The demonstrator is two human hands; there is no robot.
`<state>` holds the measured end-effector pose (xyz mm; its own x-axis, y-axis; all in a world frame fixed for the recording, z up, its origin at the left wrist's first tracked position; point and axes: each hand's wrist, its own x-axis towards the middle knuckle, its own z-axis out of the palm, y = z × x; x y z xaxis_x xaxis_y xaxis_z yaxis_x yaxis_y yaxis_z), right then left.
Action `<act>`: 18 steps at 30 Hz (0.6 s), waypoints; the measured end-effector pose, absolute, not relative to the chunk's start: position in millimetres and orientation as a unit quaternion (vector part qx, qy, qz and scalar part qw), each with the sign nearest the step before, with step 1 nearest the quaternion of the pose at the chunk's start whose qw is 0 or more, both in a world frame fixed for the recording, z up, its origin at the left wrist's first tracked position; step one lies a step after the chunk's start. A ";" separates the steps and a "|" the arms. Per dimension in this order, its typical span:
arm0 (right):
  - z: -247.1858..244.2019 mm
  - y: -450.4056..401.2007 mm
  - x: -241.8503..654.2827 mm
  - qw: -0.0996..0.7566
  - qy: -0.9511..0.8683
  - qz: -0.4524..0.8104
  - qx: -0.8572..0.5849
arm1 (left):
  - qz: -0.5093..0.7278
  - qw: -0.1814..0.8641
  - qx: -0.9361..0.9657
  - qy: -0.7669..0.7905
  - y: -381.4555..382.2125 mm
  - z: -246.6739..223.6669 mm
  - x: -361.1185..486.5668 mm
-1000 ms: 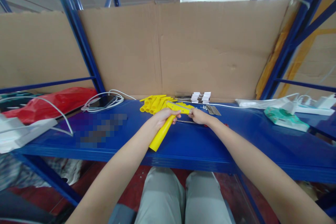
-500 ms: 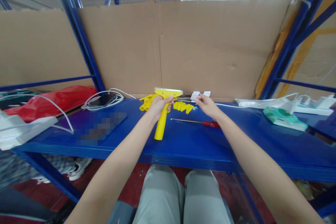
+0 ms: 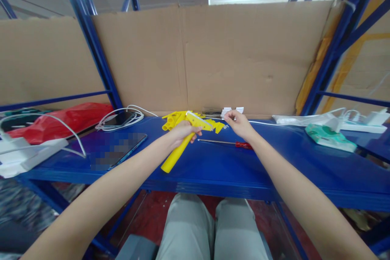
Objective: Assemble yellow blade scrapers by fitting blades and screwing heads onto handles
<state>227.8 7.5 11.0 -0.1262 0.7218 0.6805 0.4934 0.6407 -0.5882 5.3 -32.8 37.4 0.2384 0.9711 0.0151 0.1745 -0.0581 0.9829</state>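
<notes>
My left hand (image 3: 184, 132) is wrapped round the upper handle of a yellow scraper (image 3: 175, 157), whose wide head tilts down to the right. Thumb and fingertips pressed together, my right hand (image 3: 238, 123) hovers above the table near the small white pieces (image 3: 227, 111); whatever is in its pinch is too small to make out. Between the hands lie several small yellow pieces (image 3: 218, 126). Behind my left hand is a pile of yellow handles (image 3: 171, 120). A screwdriver with a red handle (image 3: 243, 145) lies just below my right hand.
A phone (image 3: 122, 152), a coiled white cable (image 3: 138, 115), a red bag (image 3: 70, 122) and a white power strip (image 3: 36, 156) are on the left. At the right are a green and white box (image 3: 330, 138) and another power strip (image 3: 362, 127). Cardboard (image 3: 225, 57) stands behind the blue table.
The scraper in my left hand has tilted, its handle end swinging left and its head turning down to the right. My right hand has shifted slightly left, still pinched.
</notes>
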 end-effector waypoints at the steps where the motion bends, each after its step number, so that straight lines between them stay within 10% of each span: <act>1: 10.4 5.9 225.7 0.519 -0.748 0.113 -0.399 | 0.391 0.500 0.610 0.474 -32.0 35.2 4.5; 18: 9.1 -19.9 201.7 0.515 -0.797 0.048 -0.311 | 0.337 0.492 0.690 0.410 -26.6 45.1 1.2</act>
<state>201.7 -19.9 9.1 -0.2763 0.5462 0.7908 0.4466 0.8016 -0.3975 1.2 -26.6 45.1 0.4370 0.8973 0.0620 0.2343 -0.1801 0.9553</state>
